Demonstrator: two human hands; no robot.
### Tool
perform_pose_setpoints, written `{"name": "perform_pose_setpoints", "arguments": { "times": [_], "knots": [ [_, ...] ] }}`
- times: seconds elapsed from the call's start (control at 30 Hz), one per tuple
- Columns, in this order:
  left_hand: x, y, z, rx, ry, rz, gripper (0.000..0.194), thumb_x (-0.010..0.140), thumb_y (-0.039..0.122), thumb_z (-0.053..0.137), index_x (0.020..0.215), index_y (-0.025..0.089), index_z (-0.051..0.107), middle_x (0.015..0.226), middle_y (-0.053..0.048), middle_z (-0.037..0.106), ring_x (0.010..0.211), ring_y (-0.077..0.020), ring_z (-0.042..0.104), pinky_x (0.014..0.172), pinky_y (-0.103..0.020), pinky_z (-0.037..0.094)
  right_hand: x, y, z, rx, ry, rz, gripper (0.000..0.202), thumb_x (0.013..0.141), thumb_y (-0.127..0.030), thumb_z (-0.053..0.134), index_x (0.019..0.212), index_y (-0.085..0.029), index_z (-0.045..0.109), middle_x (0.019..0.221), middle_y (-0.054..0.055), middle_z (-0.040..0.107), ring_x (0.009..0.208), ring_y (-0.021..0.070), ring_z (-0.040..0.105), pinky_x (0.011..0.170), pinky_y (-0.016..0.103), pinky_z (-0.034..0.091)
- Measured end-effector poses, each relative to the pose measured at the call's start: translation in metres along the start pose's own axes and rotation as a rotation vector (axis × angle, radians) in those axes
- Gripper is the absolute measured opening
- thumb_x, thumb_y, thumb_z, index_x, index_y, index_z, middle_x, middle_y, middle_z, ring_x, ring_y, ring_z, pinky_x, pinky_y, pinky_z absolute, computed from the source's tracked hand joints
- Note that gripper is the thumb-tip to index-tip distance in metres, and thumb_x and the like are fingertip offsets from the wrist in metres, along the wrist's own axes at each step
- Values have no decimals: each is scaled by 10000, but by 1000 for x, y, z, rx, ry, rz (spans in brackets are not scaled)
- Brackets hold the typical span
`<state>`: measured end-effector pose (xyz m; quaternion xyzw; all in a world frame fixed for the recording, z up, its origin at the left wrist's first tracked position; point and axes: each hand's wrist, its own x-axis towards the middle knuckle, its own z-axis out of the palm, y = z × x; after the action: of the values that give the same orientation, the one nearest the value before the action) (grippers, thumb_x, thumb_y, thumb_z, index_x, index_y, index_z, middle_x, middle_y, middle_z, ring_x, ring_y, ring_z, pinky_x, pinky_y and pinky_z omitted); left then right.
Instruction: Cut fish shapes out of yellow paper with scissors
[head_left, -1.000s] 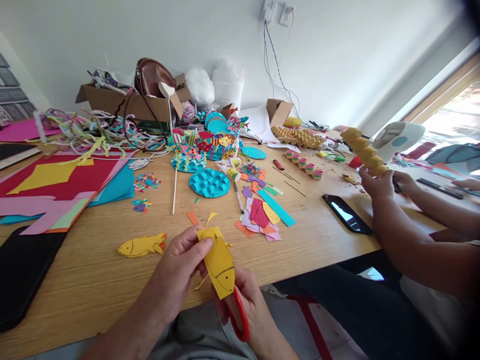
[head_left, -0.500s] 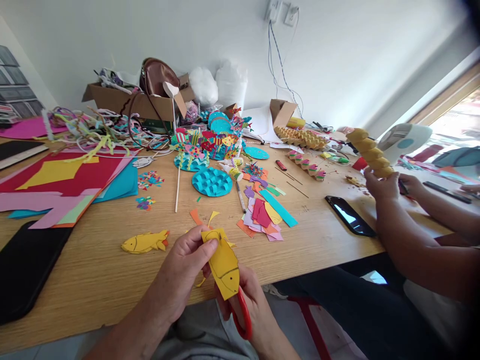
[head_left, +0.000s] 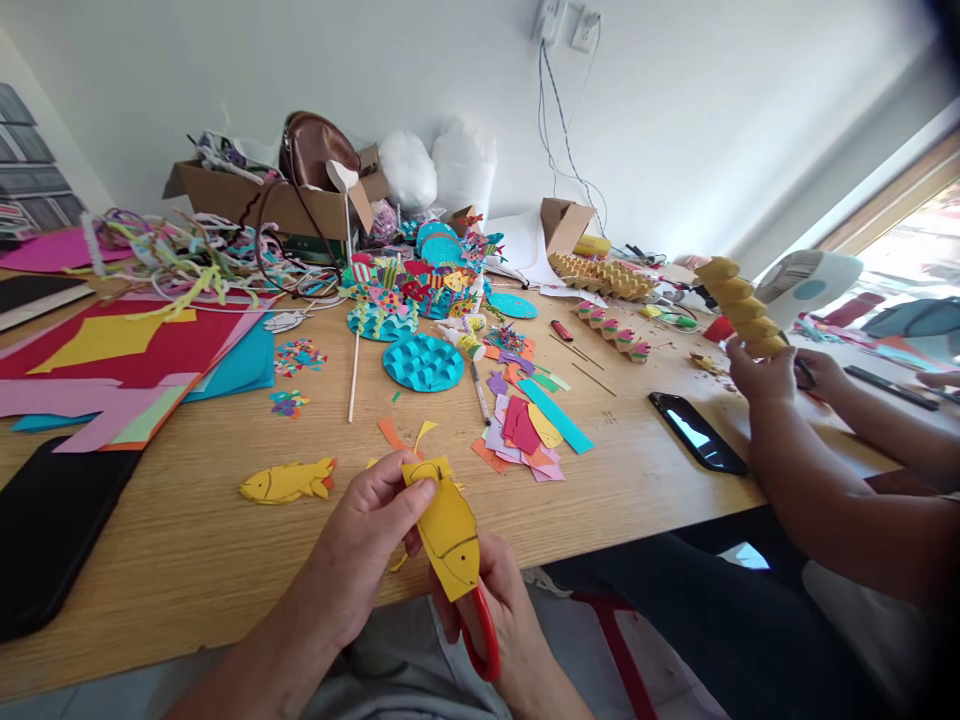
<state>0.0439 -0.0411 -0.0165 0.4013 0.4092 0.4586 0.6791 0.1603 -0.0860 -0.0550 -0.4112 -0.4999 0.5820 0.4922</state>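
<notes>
In the head view, my left hand (head_left: 375,545) pinches the top of a yellow paper fish (head_left: 448,528), holding it just off the near edge of the counter (head_left: 195,545). My right hand (head_left: 499,610) is clenched on red scissors (head_left: 480,630) under the fish. A second fish (head_left: 286,482) lies flat near that edge, left of my hands. At the right edge, a co-worker's hand (head_left: 761,375) grips a yellow roll (head_left: 739,305), beside a phone (head_left: 697,432).

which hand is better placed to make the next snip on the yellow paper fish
Right. The right hand already has the red-handled scissors at the lower edge of the yellow paper fish. The left hand is pinching the fish's top end, so it is likely better left steadying and turning the paper.
</notes>
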Motion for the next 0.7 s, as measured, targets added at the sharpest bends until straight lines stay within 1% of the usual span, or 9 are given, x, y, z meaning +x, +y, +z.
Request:
{"name": "perform_pose_setpoints", "arguments": {
  "times": [0.13, 0.43, 0.7],
  "knots": [
    [0, 0, -1, -7, -3, 0, 167, 691, 274, 636, 592, 187, 533, 538, 68, 479, 497, -77, 364, 432, -160, 330, -1, 0, 0, -29, 3, -3, 520, 857, -593, 511, 642, -134, 628, 403, -70, 382, 372, 52, 274, 395, 178, 230],
    [-2, -2, -3, -20, -13, -9, 178, 704, 264, 631, 578, 186, 531, 530, 66, 476, 488, -74, 364, 431, -162, 325, -1, 1, -2, -48, 5, 0, 525, 842, -622, 513, 683, -137, 638, 402, -74, 392, 356, 48, 262, 383, 179, 225],
    [-3, -3, -3, -47, 11, -21, 187, 711, 299, 652, 611, 186, 541, 566, 53, 508, 530, -89, 413, 470, -177, 359, -1, -4, -1, -67, -1, -10, 620, 787, -724, 481, 632, -140, 620, 394, -70, 386, 350, 48, 267, 367, 180, 213]
  ]
}}
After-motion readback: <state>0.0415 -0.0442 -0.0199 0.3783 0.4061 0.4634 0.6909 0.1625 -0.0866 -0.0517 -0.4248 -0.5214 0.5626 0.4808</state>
